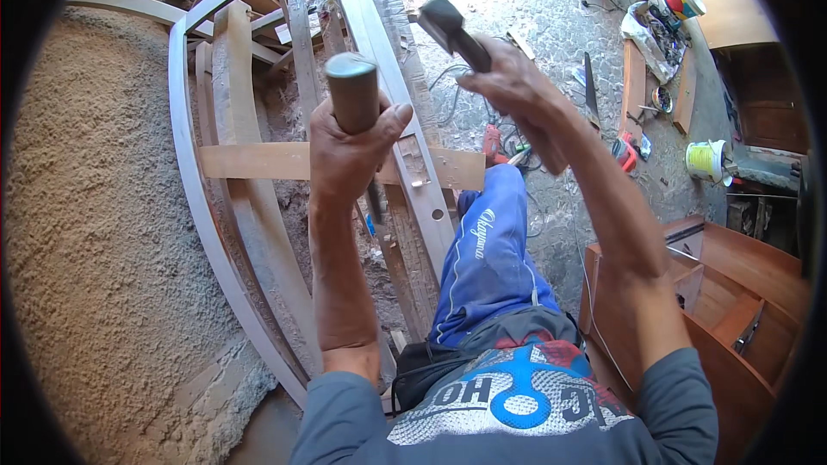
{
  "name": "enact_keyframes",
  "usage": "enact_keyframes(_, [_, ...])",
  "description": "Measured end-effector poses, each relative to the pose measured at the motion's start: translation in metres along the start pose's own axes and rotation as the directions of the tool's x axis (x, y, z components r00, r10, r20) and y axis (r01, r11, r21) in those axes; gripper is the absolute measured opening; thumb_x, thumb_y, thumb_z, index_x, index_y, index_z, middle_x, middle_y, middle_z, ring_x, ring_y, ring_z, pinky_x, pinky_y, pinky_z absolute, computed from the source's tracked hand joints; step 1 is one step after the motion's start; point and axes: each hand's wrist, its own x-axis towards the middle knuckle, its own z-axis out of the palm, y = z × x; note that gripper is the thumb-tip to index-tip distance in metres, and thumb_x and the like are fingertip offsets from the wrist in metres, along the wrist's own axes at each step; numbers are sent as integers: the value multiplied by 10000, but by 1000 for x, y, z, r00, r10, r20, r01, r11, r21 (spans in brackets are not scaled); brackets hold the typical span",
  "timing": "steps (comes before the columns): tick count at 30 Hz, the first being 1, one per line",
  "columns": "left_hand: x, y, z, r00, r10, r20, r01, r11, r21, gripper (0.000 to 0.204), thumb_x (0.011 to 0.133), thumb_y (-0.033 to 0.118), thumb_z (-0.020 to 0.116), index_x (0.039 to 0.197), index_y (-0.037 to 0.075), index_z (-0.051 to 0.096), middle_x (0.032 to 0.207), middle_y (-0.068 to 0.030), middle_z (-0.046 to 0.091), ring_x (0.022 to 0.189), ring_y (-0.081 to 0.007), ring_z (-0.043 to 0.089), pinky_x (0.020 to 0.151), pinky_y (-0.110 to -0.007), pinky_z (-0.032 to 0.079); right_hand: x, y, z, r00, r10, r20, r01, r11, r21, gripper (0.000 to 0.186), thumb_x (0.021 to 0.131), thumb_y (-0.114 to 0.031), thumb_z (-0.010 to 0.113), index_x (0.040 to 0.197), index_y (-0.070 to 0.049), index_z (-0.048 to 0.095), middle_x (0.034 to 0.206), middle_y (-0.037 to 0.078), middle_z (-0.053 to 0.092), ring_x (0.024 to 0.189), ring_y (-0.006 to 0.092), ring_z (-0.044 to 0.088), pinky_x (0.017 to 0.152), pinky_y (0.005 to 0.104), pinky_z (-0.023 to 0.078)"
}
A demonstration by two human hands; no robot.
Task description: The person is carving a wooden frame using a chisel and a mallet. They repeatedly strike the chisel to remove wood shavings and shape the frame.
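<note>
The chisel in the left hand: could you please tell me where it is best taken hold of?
I'd grip the chisel around its thick handle, below the flat top, coming from the near side, as the left hand does. The handle is round and roughly upright, so a palm can wrap it with that top uncovered, and the narrow blade points down below.

We're holding the chisel [353,99] in our left hand [345,155] above the frame [358,4], the hammer [441,21] in our right hand [512,82]. Sawdust [112,198] is lying left of the frame; a plank [258,161] is crossing under its straight rail; a bucket [705,161] is sitting far right, beyond the box [732,387].
</note>
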Motion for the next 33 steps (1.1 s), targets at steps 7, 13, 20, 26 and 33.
enact_keyframes(7, [-27,-134,1,951,-150,271,-181,442,878,222,839,221,778,990,83,692,1010,-120,691,934,-295,690,860,-453,564,-84,61,41,992,125,28,-126,900,417,599,885,-230,730,1401,-22,511,716,42,576,555,122,565,468,303,469])
enact_keyframes(13, [-12,-152,-9,943,-16,332,-308,332,892,71,873,135,664,844,70,664,871,-151,692,796,-285,697,689,-465,574,-122,71,45,986,167,23,-159,872,464,643,909,-232,722,1460,-17,471,650,-2,544,518,98,535,457,283,453])
enact_keyframes(20, [9,-62,-7,907,303,-291,-246,944,218,153,897,52,758,878,62,606,725,2,610,599,-87,603,524,-221,476,-171,66,46,994,103,-25,-51,679,733,585,821,-122,793,1312,-58,482,828,35,572,560,107,570,478,284,492])
enact_keyframes(26, [-24,-61,40,861,406,-305,-405,912,69,185,830,16,800,798,54,622,692,24,615,605,-53,576,555,-226,466,-194,75,53,990,129,49,-125,682,721,589,845,-106,796,1340,-113,478,762,7,557,511,94,543,416,269,461])
enact_keyframes(33, [-20,-81,37,870,380,-315,-322,921,221,181,853,-10,760,819,42,589,672,3,596,540,-73,582,492,-232,464,-204,79,59,992,125,10,-89,648,757,595,846,-105,794,1352,-105,482,746,3,550,509,93,537,418,269,459])
